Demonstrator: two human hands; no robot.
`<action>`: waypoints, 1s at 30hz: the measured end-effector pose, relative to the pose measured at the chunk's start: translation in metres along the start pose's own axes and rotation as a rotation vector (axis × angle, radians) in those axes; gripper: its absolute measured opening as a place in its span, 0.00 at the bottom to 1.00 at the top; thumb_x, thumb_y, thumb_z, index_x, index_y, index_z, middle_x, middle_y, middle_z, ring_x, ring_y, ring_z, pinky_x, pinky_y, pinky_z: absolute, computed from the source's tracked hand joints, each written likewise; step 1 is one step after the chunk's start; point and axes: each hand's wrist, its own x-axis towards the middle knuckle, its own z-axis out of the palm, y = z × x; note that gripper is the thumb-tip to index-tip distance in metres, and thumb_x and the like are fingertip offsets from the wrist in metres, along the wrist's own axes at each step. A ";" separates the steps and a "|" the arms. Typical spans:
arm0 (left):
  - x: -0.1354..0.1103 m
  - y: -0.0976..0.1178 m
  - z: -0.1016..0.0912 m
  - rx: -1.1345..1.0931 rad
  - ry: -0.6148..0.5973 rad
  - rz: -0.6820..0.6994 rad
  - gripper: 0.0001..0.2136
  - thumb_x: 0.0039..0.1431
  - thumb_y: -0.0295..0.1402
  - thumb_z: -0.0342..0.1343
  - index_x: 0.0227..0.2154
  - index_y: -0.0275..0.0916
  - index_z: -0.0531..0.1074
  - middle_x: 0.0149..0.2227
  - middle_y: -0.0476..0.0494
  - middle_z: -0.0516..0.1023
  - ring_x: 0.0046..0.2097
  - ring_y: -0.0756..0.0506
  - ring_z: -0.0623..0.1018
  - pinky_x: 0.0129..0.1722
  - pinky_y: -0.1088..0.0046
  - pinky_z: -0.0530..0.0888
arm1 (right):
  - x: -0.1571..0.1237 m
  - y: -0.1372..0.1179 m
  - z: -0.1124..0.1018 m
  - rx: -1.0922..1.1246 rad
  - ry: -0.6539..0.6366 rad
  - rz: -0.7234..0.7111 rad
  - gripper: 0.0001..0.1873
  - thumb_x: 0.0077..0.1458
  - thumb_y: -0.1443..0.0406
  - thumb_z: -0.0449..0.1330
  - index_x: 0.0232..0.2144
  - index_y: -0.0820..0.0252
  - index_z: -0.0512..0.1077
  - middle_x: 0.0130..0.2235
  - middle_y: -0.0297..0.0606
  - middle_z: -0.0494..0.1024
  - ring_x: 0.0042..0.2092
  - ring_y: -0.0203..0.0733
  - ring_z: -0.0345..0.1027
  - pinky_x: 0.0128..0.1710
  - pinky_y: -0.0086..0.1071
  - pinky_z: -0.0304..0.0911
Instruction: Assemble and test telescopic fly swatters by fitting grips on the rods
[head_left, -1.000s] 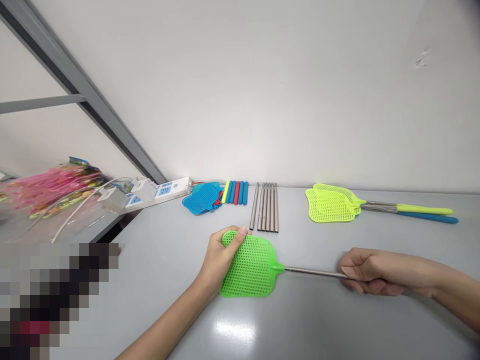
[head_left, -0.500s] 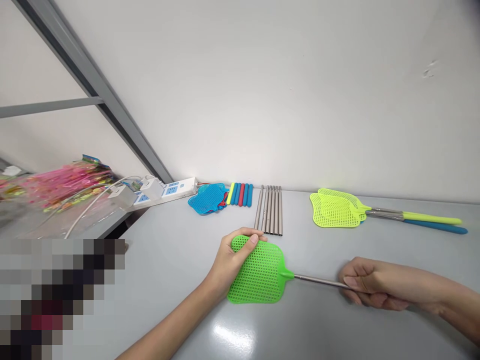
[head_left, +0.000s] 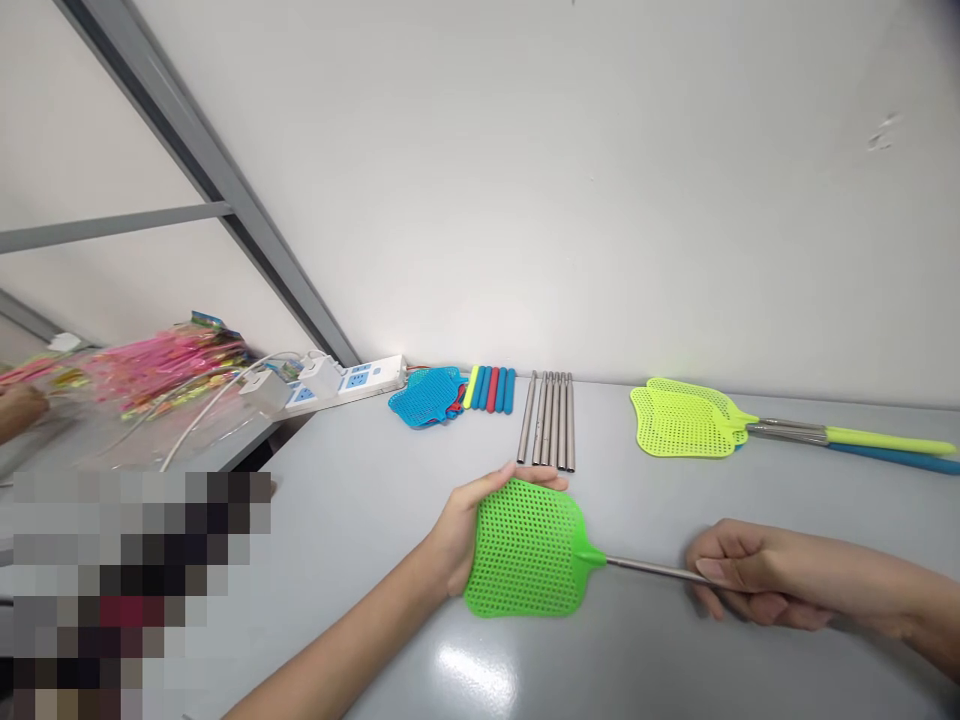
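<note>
A bright green mesh fly swatter head [head_left: 529, 550] is tilted toward me over the table, on a thin metal rod [head_left: 652, 568]. My left hand [head_left: 457, 530] cradles the head from behind at its left edge. Its thumb lies along the upper left rim, and the fingers reach behind the mesh, partly hidden. My right hand [head_left: 750, 570] is closed around the rod, with thumb and fingers pinching it; the rod's far end is hidden in the hand. Beyond my left hand lie several metal telescopic rods [head_left: 555, 420] in a row.
Coloured handle grips [head_left: 491, 390] and blue swatter heads [head_left: 427, 397] lie near the wall. Yellow-green swatters [head_left: 686, 420] lie at right. A power strip [head_left: 367, 378] with plugs stands at left. Beyond are pink bagged goods [head_left: 172, 360] and another person's hand [head_left: 21, 410].
My left thumb has moved off the mesh face to the rim of the green head. My right hand still grips the rod. The view has shifted slightly, and another person's hand now shows at far left.
</note>
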 end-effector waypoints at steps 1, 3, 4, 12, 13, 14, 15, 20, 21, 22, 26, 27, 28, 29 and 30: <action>0.001 0.002 -0.001 -0.048 -0.032 -0.035 0.18 0.56 0.39 0.46 0.40 0.30 0.72 0.46 0.36 0.71 0.44 0.41 0.72 0.48 0.64 0.63 | 0.000 0.000 0.000 0.002 0.001 -0.009 0.19 0.53 0.52 0.50 0.30 0.62 0.69 0.17 0.26 0.52 0.18 0.27 0.36 0.14 0.23 0.31; 0.002 0.005 -0.002 -0.116 -0.073 -0.088 0.21 0.56 0.41 0.44 0.42 0.28 0.71 0.47 0.34 0.70 0.44 0.40 0.72 0.49 0.63 0.63 | -0.001 -0.001 0.001 0.003 0.001 -0.029 0.19 0.53 0.52 0.50 0.31 0.62 0.69 0.18 0.26 0.52 0.19 0.28 0.37 0.14 0.23 0.32; 0.003 0.006 -0.003 -0.136 -0.083 -0.109 0.22 0.56 0.42 0.44 0.43 0.28 0.70 0.47 0.34 0.70 0.44 0.40 0.72 0.49 0.63 0.62 | -0.001 -0.002 0.001 0.000 0.000 -0.035 0.19 0.53 0.52 0.51 0.31 0.62 0.69 0.18 0.26 0.52 0.19 0.28 0.37 0.14 0.23 0.32; 0.006 0.006 -0.007 -0.184 -0.123 -0.185 0.26 0.54 0.45 0.43 0.44 0.26 0.68 0.48 0.31 0.69 0.47 0.37 0.71 0.53 0.60 0.58 | -0.001 -0.005 0.001 0.008 -0.022 -0.050 0.19 0.53 0.52 0.51 0.32 0.62 0.70 0.18 0.26 0.53 0.19 0.28 0.38 0.14 0.22 0.33; 0.006 0.006 -0.007 -0.188 -0.126 -0.185 0.26 0.54 0.45 0.43 0.44 0.26 0.69 0.48 0.31 0.69 0.47 0.37 0.71 0.53 0.61 0.58 | -0.001 -0.005 0.001 0.012 -0.027 -0.055 0.19 0.53 0.52 0.52 0.32 0.62 0.70 0.18 0.26 0.53 0.19 0.28 0.38 0.14 0.22 0.33; 0.006 0.006 -0.006 -0.195 -0.129 -0.181 0.26 0.54 0.45 0.43 0.44 0.26 0.69 0.48 0.31 0.70 0.47 0.37 0.71 0.53 0.61 0.58 | -0.001 -0.005 0.001 0.016 -0.028 -0.059 0.19 0.52 0.52 0.52 0.32 0.62 0.70 0.18 0.26 0.54 0.19 0.28 0.38 0.14 0.22 0.34; 0.006 0.006 -0.006 -0.203 -0.135 -0.177 0.25 0.55 0.45 0.43 0.44 0.26 0.69 0.47 0.31 0.70 0.48 0.37 0.70 0.53 0.61 0.58 | -0.001 -0.005 0.000 0.021 -0.029 -0.063 0.19 0.52 0.52 0.52 0.32 0.62 0.70 0.18 0.26 0.54 0.19 0.28 0.39 0.14 0.22 0.34; 0.007 0.006 -0.006 -0.225 -0.140 -0.162 0.23 0.56 0.41 0.44 0.45 0.26 0.68 0.46 0.34 0.71 0.52 0.38 0.67 0.54 0.61 0.57 | -0.001 -0.006 0.000 0.036 -0.041 -0.059 0.19 0.53 0.52 0.52 0.33 0.63 0.70 0.18 0.27 0.54 0.19 0.28 0.39 0.14 0.22 0.34; 0.008 0.006 -0.006 -0.223 -0.136 -0.162 0.23 0.57 0.41 0.43 0.45 0.26 0.68 0.46 0.34 0.71 0.52 0.38 0.67 0.54 0.61 0.57 | -0.001 -0.006 0.000 0.038 -0.043 -0.055 0.19 0.53 0.52 0.53 0.33 0.63 0.70 0.18 0.27 0.54 0.19 0.28 0.39 0.14 0.21 0.35; 0.008 0.007 -0.006 -0.217 -0.131 -0.163 0.23 0.57 0.41 0.43 0.45 0.26 0.68 0.46 0.35 0.72 0.51 0.38 0.68 0.54 0.62 0.57 | -0.001 -0.006 0.000 0.041 -0.043 -0.053 0.19 0.53 0.52 0.53 0.33 0.63 0.70 0.18 0.27 0.55 0.19 0.28 0.39 0.14 0.21 0.35; 0.008 0.008 -0.008 -0.175 -0.100 -0.163 0.23 0.57 0.42 0.43 0.44 0.28 0.69 0.46 0.35 0.72 0.47 0.40 0.71 0.52 0.64 0.59 | -0.001 -0.006 0.000 0.052 -0.051 -0.066 0.19 0.53 0.52 0.52 0.33 0.63 0.70 0.18 0.27 0.55 0.19 0.27 0.39 0.13 0.21 0.35; 0.008 0.008 -0.008 -0.168 -0.097 -0.167 0.23 0.57 0.43 0.43 0.44 0.28 0.69 0.46 0.35 0.72 0.46 0.40 0.72 0.52 0.64 0.60 | -0.002 -0.006 0.000 0.056 -0.051 -0.068 0.19 0.53 0.52 0.53 0.33 0.63 0.70 0.18 0.27 0.55 0.19 0.27 0.39 0.13 0.21 0.35; 0.008 0.009 -0.008 -0.165 -0.098 -0.172 0.23 0.56 0.43 0.43 0.44 0.28 0.69 0.46 0.35 0.71 0.45 0.40 0.72 0.51 0.64 0.60 | -0.002 -0.007 0.000 0.056 -0.049 -0.069 0.19 0.53 0.52 0.53 0.33 0.63 0.70 0.18 0.27 0.56 0.19 0.27 0.40 0.13 0.21 0.35; 0.008 0.008 -0.007 -0.164 -0.102 -0.179 0.23 0.56 0.43 0.43 0.44 0.28 0.69 0.46 0.35 0.71 0.45 0.40 0.72 0.51 0.64 0.60 | -0.002 -0.007 0.000 0.057 -0.051 -0.069 0.19 0.53 0.52 0.53 0.33 0.63 0.70 0.18 0.27 0.56 0.19 0.27 0.40 0.13 0.21 0.35; 0.008 0.008 -0.006 -0.165 -0.109 -0.187 0.24 0.56 0.44 0.43 0.43 0.28 0.69 0.46 0.34 0.71 0.45 0.40 0.72 0.51 0.63 0.60 | -0.002 -0.008 0.000 0.057 -0.051 -0.068 0.19 0.52 0.52 0.53 0.33 0.63 0.70 0.18 0.27 0.56 0.19 0.27 0.40 0.13 0.21 0.36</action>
